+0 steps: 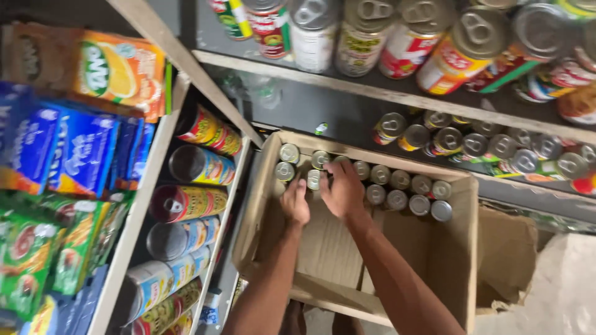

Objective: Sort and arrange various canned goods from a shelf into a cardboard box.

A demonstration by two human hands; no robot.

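Both hands (pixel 320 195) grasp small silver-topped cans (pixel 315 179) inside the brown cardboard box (pixel 459 248).

Single head view, steeply downward, close over cardboard box (pixel 459 248) beside shelves (pixel 385 87).

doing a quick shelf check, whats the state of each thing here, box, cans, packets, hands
cardboard box: open, part filled
small cans in box: upright, lids sealed
left hand: on a can in the box
right hand: on the cans
shelf cans: lying on their sides
top shelf cans: upright, sealed
packets: stacked, sealed
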